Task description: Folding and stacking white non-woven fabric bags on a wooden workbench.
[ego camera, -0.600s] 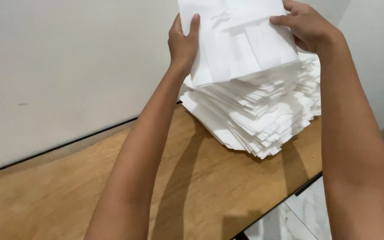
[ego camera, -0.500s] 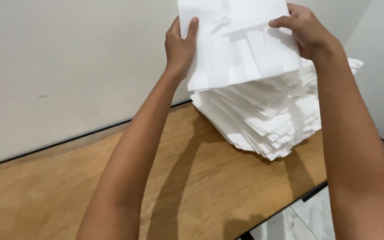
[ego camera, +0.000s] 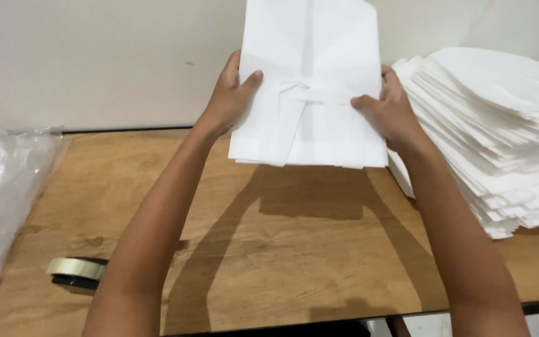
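A thin bundle of flat white paper bags [ego camera: 310, 81] is held upright above the wooden table [ego camera: 282, 249], its folded bottom flaps facing me. My left hand [ego camera: 229, 100] grips its left edge with the thumb on the front. On the opposite edge, my right hand [ego camera: 388, 112] holds it the same way. A tall, slanting stack of the same white paper bags [ego camera: 500, 137] lies on the table just to the right of my right hand.
Clear plastic wrap [ego camera: 1, 206] lies bunched at the table's left end. A roll of tape [ego camera: 76, 269] sits near the front left edge. A white wall [ego camera: 95, 56] stands right behind the table. The table's front edge runs along the bottom.
Both hands have lifted the bundle off the big stack and carried it left, over the bare table. The view has swung left, so the plastic and tape now show.
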